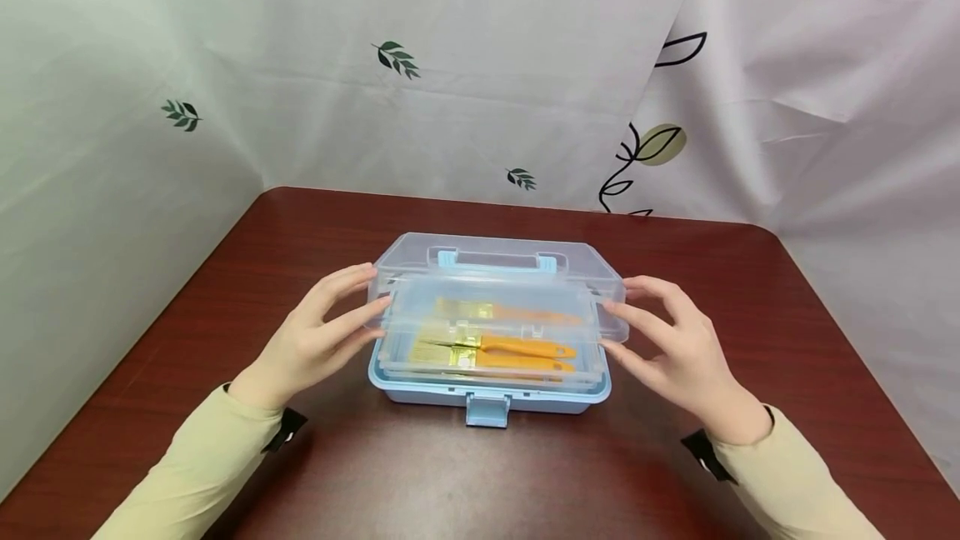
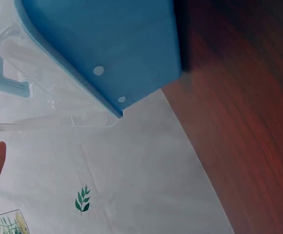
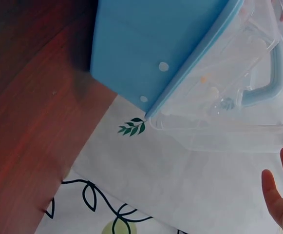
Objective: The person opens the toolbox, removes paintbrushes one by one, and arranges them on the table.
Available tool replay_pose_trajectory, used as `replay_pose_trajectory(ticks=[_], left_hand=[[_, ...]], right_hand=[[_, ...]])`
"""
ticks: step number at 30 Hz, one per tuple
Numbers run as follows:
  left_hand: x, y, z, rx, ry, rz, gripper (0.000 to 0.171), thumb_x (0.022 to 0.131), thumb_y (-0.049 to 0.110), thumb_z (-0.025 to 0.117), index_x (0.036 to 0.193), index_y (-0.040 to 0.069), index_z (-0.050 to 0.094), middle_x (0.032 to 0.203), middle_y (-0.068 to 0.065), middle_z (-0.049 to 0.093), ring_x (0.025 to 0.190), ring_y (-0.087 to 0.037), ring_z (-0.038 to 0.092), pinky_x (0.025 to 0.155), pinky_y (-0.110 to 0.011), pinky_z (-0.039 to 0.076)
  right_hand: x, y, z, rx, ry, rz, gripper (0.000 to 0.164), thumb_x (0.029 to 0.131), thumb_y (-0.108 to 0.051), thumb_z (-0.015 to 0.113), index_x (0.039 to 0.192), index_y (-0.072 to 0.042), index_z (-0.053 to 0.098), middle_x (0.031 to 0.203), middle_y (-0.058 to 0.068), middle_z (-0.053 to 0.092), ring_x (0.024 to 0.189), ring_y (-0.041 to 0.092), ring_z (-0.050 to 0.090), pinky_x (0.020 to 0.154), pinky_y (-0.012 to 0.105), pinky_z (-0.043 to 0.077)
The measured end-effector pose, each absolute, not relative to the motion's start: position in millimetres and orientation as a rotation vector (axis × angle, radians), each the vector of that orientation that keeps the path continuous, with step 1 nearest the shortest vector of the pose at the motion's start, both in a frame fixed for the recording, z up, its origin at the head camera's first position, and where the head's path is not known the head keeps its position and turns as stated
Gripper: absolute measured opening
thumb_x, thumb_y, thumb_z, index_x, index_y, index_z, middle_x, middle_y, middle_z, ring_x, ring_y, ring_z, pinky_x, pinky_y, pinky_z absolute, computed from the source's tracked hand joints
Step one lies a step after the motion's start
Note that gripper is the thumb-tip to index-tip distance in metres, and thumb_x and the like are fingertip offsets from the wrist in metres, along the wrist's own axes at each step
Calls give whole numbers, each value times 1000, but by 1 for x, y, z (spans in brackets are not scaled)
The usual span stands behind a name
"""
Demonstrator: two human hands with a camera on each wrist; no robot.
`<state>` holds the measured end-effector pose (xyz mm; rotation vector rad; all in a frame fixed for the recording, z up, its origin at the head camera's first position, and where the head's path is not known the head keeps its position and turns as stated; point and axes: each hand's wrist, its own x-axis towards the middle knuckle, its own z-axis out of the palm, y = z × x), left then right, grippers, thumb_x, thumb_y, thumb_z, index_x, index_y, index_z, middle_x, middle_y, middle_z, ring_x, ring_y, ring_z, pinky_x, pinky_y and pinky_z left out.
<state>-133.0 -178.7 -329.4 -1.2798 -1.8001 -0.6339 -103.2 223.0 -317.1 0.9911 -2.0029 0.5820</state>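
A light-blue case (image 1: 427,395) with a clear plastic lid (image 1: 517,255) sits on the table. The lid is tilted up partway at the front, and its light-blue carrying handle (image 3: 276,73) is on top. Inside, a clear tray (image 1: 393,357) bears several paintbrushes (image 1: 525,347) with orange handles and pale bristles, some seen through the lid. My left hand (image 1: 318,332) has its fingers spread, with fingertips right at the lid's left end. At the right end my right hand (image 1: 678,344) mirrors it, fingers nearly straight against the lid's edge.
Dark red wooden table (image 1: 750,315) surrounds the case. Behind and beside it hangs a pale cloth (image 1: 465,123) printed with leaves. A blue latch (image 1: 487,411) hangs down at the case's front. Black straps (image 1: 285,429) show at the sleeve cuffs.
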Motion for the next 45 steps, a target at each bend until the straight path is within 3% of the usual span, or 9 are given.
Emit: replay_pose_trajectory(ticks=[7, 14, 20, 26, 32, 37, 39, 42, 45], left_hand=[[-141, -175, -326, -1256, -1773, -700, 35, 96, 23, 55, 104, -9, 67, 118, -32, 55, 117, -36, 52, 102, -25, 41], [-150, -174, -320, -1216, -1784, -717, 35, 96, 23, 55, 110, -7, 66, 124, -28, 55, 124, -28, 50, 101, -25, 43], [-156, -172, -312, -1176, -1826, -698, 37, 96, 25, 54, 110, -7, 66, 125, -26, 55, 121, -25, 54, 101, -23, 42], [-162, -171, -305, -1149, -1869, -659, 39, 97, 28, 52, 111, -6, 67, 124, -25, 57, 112, -31, 57, 101, -20, 41], [-169, -172, -302, -1101, -1942, -724, 40, 95, 32, 52, 114, 1, 67, 128, -19, 57, 110, -29, 58, 96, -9, 39], [-176, -173, -297, -1116, -1976, -754, 30, 89, 14, 63, 115, 1, 66, 129, -20, 56, 112, -30, 57, 91, -7, 38], [-180, -173, -294, -1123, -1992, -748, 33, 82, 3, 69, 115, -1, 66, 129, -20, 56, 112, -31, 57, 90, -8, 39], [-187, -174, -290, -1126, -2025, -726, 44, 71, -9, 74, 114, -3, 66, 129, -20, 56, 111, -32, 57, 89, -9, 40], [-193, -175, -286, -1113, -2057, -709, 45, 70, -11, 74, 114, -2, 67, 128, -19, 57, 110, -32, 59, 84, -9, 40]], right_hand=[[-112, 222, -315, 948, -1989, 603, 44, 92, -44, 58, 98, -2, 71, 109, 23, 58, 88, 28, 60, 78, 20, 45], [-121, 220, -313, 917, -1977, 684, 45, 91, -43, 59, 100, 0, 70, 110, 25, 57, 87, 30, 59, 87, 10, 40], [-127, 218, -309, 887, -1991, 751, 49, 90, -44, 60, 102, 2, 69, 112, 26, 56, 88, 30, 57, 89, 8, 39], [-132, 218, -305, 852, -2027, 784, 52, 90, -46, 58, 106, 2, 68, 113, 25, 54, 92, 27, 55, 88, 8, 38], [-142, 215, -303, 821, -2018, 838, 53, 90, -47, 58, 106, 3, 66, 112, 25, 54, 99, 33, 51, 90, 12, 36], [-149, 215, -302, 805, -2037, 890, 54, 90, -48, 57, 108, 3, 65, 114, 24, 53, 103, 32, 49, 92, 13, 34], [-151, 215, -300, 797, -2069, 900, 49, 90, -41, 60, 111, 3, 65, 116, 24, 52, 105, 32, 48, 92, 12, 34], [-155, 215, -298, 766, -2102, 941, 30, 87, -14, 69, 112, 3, 65, 118, 24, 52, 108, 19, 50, 91, 10, 38], [-160, 214, -295, 739, -2125, 1003, 37, 76, 10, 71, 112, 5, 64, 119, 24, 52, 106, 5, 49, 89, 8, 41]])
